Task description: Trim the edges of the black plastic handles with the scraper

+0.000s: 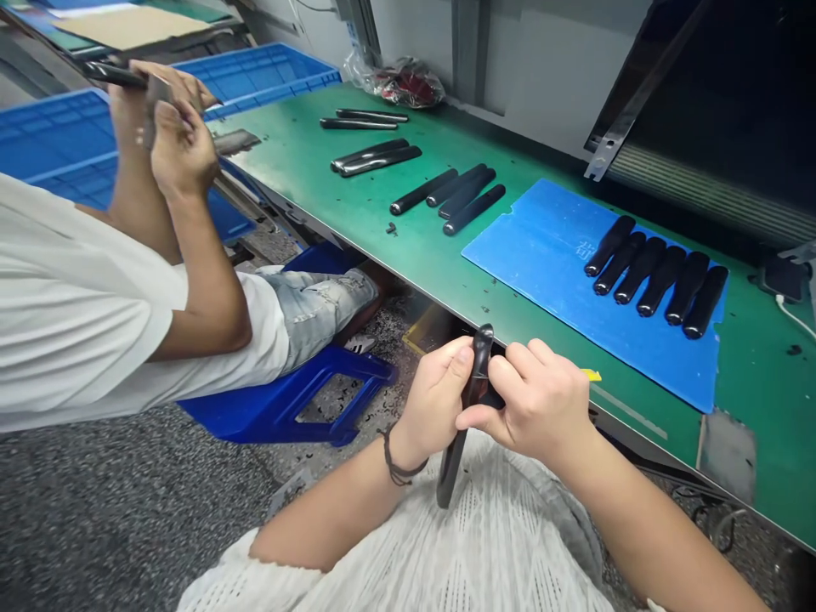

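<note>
My left hand (434,399) and my right hand (529,404) both grip a long black handle (464,416) in front of my chest, with its lower end pointing down. My right fingers pinch its upper part, and my left thumb presses on the opposite side. Beyond my hands, several similar black handles (656,285) lie side by side on a blue mat (541,280). More black handles (465,200) lie in loose groups on the green bench top (637,183). My hands are below the bench's front edge.
A co-worker in a white shirt (121,289) sits at left, with a hand (182,149) holding a dark handle. A blue stool (286,408) stands on the grey floor. Blue crates (64,140) lie beyond the bench's far end, and a plastic bag (401,85) sits against the wall.
</note>
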A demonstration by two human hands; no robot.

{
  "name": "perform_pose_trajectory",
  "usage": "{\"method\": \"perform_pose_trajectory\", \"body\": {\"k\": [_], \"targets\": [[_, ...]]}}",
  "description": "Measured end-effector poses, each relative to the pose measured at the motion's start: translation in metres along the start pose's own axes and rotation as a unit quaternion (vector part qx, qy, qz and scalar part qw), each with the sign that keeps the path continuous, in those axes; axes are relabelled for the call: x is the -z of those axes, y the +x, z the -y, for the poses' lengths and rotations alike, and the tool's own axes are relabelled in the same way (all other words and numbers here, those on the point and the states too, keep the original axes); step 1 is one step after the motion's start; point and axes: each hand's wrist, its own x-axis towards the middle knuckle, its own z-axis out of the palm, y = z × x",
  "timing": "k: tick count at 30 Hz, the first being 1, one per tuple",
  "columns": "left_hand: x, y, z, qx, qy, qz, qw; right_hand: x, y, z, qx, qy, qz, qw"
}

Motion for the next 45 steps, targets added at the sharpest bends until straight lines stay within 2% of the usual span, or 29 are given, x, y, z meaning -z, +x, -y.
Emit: {"method": "perform_pose_trajectory", "body": {"k": [4, 12, 20, 28, 37, 45], "targets": [[0.0, 0.007, -0.003, 0.001, -0.003, -0.031, 1.0, -0.005, -0.008, 0.006, -0.003, 0.013, 0.018, 1.0], [-0.008, 0.014, -0.006, 0.007, -0.075, -0.056, 0.996, -0.006, -0.018, 0.012, -0.023, 0.046, 0.037, 0.998], [-0.007, 0.018, -0.005, 0.004, -0.101, -0.078, 0.992, -0.006, -0.02, 0.02, -0.013, 0.047, 0.039, 0.998], [-0.002, 0.036, -0.014, 0.013, -0.128, -0.111, 0.985, -0.009, -0.028, 0.024, 0.013, 0.082, 0.086, 0.993], [0.007, 0.057, -0.013, 0.063, -0.135, -0.153, 0.977, -0.007, -0.035, 0.027, 0.025, 0.094, 0.158, 0.983], [0.016, 0.065, -0.019, 0.11, -0.175, -0.21, 0.956, -0.011, -0.037, 0.032, 0.037, 0.06, 0.134, 0.989]]}}
